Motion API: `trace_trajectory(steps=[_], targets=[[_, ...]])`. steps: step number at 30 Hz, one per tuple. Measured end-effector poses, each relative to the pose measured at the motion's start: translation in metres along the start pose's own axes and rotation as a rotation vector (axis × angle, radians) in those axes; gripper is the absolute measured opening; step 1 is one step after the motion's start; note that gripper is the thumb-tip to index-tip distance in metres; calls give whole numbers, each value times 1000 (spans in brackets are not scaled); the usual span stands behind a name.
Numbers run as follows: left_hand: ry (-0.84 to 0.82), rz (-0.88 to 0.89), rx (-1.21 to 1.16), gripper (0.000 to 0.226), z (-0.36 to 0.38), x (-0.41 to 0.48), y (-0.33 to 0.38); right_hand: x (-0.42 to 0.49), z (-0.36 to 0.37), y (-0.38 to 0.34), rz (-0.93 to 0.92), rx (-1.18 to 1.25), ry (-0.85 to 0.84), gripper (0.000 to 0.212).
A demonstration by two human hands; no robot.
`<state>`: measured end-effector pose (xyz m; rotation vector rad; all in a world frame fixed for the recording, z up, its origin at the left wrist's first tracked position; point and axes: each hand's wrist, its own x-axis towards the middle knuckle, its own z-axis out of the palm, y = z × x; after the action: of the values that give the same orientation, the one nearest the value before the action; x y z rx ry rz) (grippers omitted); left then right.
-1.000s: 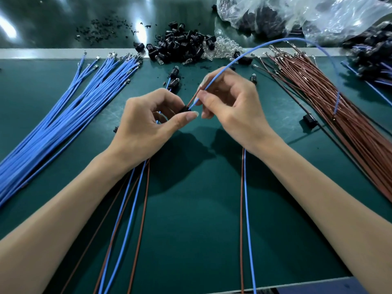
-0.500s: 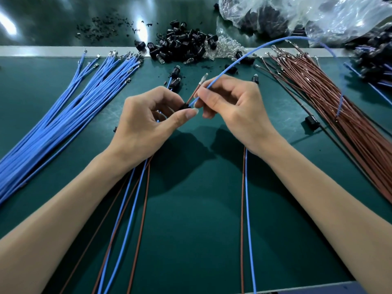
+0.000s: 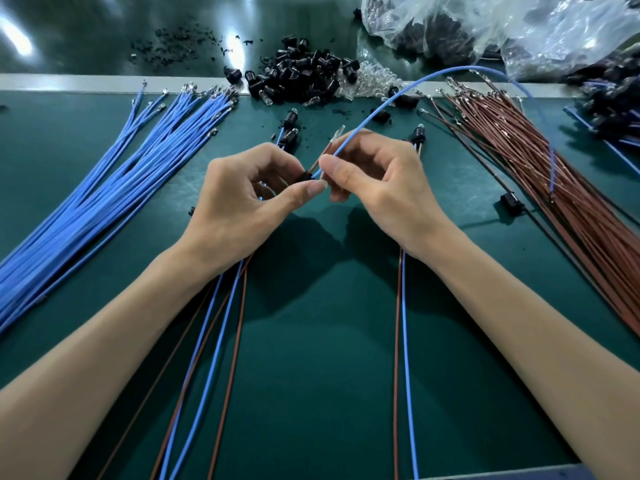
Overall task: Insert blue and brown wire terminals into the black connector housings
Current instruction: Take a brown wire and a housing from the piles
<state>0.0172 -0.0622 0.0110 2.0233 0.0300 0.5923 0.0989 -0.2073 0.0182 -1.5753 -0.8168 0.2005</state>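
Gripping a small black housing (image 3: 304, 176) in the left hand (image 3: 242, 199), pinched between thumb and curled fingers. Pinching a blue wire (image 3: 398, 97) between the right hand's (image 3: 384, 188) thumb and forefinger, fingertips almost touching the left thumb, with the wire's near end right at the housing; cannot tell how deep. Between the two hands, a brown wire (image 3: 322, 156) slanting up, metal tip bare above the right hand's fingertips; cannot tell which hand holds it. Arching away from the right hand with the blue wire, then down onto a brown bundle (image 3: 571, 209) well off to that hand's right. Well off to the left hand's left, a fanned blue bundle (image 3: 121, 188) on the green table (image 3: 329, 358). Beyond both hands, a heap of housings (image 3: 304, 79) and a clear plastic bag (image 3: 519, 29). Under both wrists, loose wires (image 3: 219, 341), blue and brown, lying flat.
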Motion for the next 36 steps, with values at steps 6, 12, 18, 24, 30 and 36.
trace_trajectory(steps=[6, 12, 18, 24, 30, 36], targets=[[-15, -7, -21, 18, 0, 0, 0, 0, 0, 1, 15, 66, 24, 16], [-25, 6, 12, 22, 1, 0, 0, 0, 0, 2, -25, -31, -14, 12], [-8, -39, -44, 16, 0, 0, 1, -1, 2, 0, -40, 37, 67, 16], [-7, -58, -75, 15, 0, 2, 2, -1, 2, -1, -35, 32, 64, 15], [-3, -48, -88, 17, 0, 1, 4, -1, 7, 2, -71, 1, 76, 15], [10, -53, -96, 18, 0, 1, 5, 0, 5, 1, -92, -38, 85, 16]])
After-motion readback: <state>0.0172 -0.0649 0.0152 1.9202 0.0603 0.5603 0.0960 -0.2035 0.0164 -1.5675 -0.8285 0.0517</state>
